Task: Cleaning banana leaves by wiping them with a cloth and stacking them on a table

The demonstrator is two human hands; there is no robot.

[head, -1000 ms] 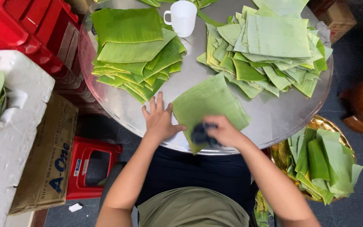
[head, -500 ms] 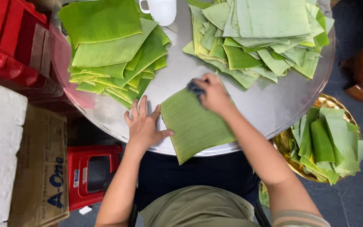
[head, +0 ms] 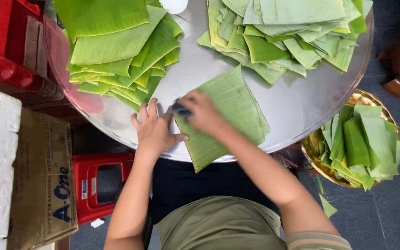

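So the banana leaf piece (head: 230, 115) lies flat at the near edge of the round metal table (head: 297, 104), overhanging a bit. Left hand (head: 155, 129) is spread flat, pinning its left edge, while the right hand (head: 203, 111) presses a dark cloth (head: 180, 109) onto the leaf, arm reaching diagonally across.

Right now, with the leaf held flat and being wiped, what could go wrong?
The banana leaf overhangs the round metal table at its near edge; a hard stroke from the right hand with the dark cloth might tear or slide it. Only the left hand pins it, at one edge.
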